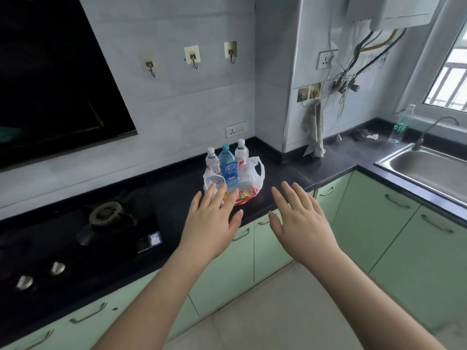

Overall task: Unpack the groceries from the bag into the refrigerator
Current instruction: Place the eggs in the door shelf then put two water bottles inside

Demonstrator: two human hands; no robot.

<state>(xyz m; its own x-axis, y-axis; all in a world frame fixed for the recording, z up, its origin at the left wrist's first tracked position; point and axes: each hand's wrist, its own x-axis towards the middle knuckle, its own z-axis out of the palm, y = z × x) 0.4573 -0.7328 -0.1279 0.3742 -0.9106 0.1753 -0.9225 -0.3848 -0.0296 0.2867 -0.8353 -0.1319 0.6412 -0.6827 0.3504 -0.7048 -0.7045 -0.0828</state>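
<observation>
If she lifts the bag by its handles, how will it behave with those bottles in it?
The bag is thin plastic, so it will probably sag and go floppy. Three upright bottles stand taller than its rim and may lean or tip together. They look full, so likely heavy for its size.

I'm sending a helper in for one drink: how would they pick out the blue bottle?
On the black countertop, between stove and corner, sits a white plastic bag with three bottles upright. The blue bottle is the middle one: blue cap and label, while both neighbours are clear with white caps.
</observation>
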